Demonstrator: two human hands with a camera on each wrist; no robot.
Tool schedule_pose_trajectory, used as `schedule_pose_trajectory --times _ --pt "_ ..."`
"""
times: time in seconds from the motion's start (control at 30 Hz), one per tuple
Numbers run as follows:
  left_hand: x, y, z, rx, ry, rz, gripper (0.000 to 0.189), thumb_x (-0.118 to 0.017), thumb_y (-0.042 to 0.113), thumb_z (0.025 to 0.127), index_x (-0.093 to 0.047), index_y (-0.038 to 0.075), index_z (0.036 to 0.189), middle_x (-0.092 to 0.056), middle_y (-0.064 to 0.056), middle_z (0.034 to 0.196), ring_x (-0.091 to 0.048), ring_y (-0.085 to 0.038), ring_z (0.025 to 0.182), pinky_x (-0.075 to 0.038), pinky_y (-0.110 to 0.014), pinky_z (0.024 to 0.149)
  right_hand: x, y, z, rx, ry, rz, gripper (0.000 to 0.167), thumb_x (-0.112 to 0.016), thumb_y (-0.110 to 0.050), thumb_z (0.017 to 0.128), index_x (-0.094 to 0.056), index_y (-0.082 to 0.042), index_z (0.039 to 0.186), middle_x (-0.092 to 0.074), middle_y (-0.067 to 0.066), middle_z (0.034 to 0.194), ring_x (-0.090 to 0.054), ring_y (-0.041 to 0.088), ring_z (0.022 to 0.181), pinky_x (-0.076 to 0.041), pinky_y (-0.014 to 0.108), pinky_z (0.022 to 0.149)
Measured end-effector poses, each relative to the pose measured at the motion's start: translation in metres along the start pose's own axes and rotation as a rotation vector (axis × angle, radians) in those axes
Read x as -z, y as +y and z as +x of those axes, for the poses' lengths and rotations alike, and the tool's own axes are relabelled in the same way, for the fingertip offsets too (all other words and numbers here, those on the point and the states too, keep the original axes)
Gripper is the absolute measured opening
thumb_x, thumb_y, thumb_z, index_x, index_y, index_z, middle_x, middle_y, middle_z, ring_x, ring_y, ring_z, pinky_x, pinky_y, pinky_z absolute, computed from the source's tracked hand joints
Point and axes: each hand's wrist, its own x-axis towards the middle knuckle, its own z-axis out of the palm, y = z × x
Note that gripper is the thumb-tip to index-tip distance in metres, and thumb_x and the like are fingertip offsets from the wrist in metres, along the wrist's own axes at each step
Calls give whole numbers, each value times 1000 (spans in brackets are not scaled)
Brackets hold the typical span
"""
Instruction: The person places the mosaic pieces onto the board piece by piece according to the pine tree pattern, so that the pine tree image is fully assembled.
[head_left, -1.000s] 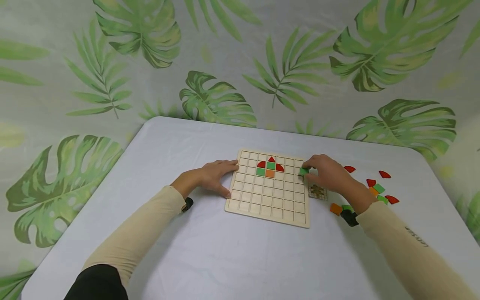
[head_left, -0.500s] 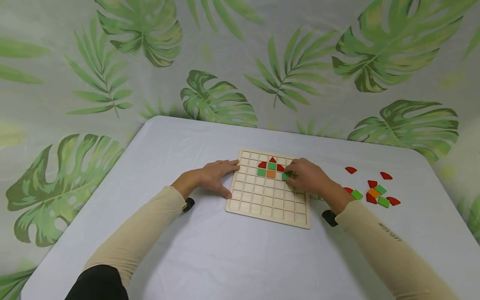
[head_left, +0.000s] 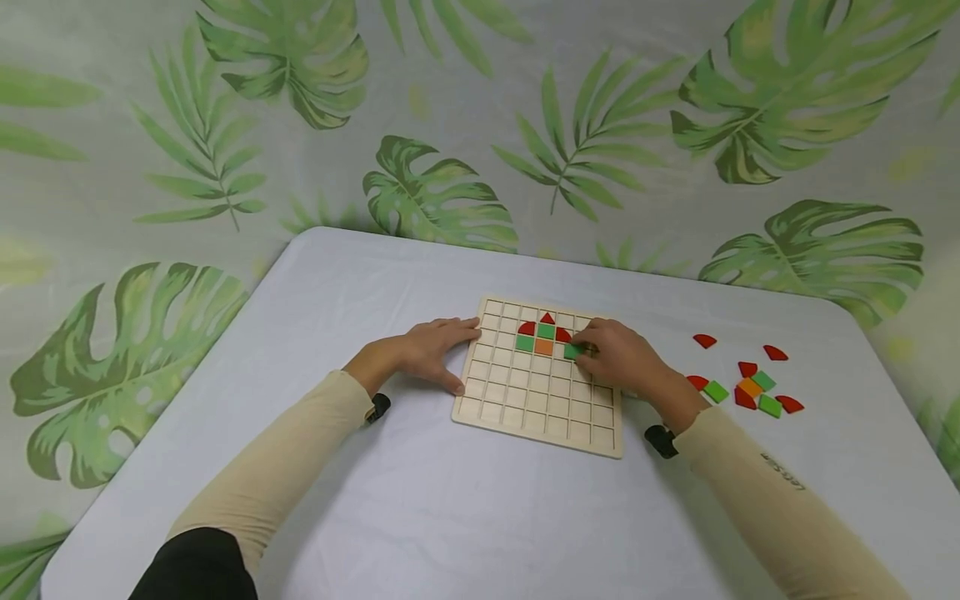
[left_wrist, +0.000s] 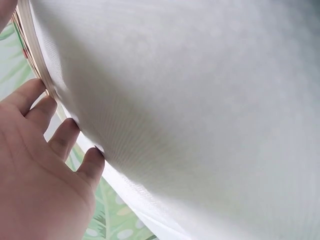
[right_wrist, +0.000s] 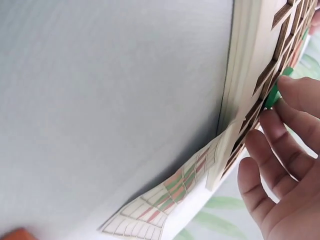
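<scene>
A square wooden grid board [head_left: 517, 396] lies on the table. Along its left edge rests my left hand [head_left: 429, 350], fingers extended and thumb spread; the left wrist view shows its fingertips [left_wrist: 91, 162] at the edge. My right hand [head_left: 621, 354] is over the board's right part, pinching a green square tile [head_left: 572, 351] between thumb and fingers. That tile [right_wrist: 272, 95] is low at the grid in the right wrist view; whether it is fully seated I cannot tell. Left of it sit a red triangle [head_left: 547, 318], red quarter-round tiles [head_left: 527, 328], green squares [head_left: 525, 342] and an orange square [head_left: 543, 346].
Loose red, green and orange tiles [head_left: 750, 387] are scattered to the right of the board. A printed pattern card [right_wrist: 175, 185] lies against the board's right edge, mostly hidden by my right arm in the head view. White cloth covers the table [head_left: 480, 517].
My right hand has moved left from the board's right edge with the green tile, to beside the patterned tiles, and has barely moved over the last half second. My left hand stays put.
</scene>
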Motion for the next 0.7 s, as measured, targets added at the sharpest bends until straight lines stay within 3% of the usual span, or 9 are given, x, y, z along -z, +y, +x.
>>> schedule_pose_trajectory --times 0.7 --pt "1 -1 0 8 -9 -21 97 -78 47 81 -26 18 158 -11 2 170 -11 -30 157 -17 -56 124 -5 2 5 14 45 96 27 -70 -19 91 -74 -6 114 -68 13 113 -60 29 103 -51 47 90"
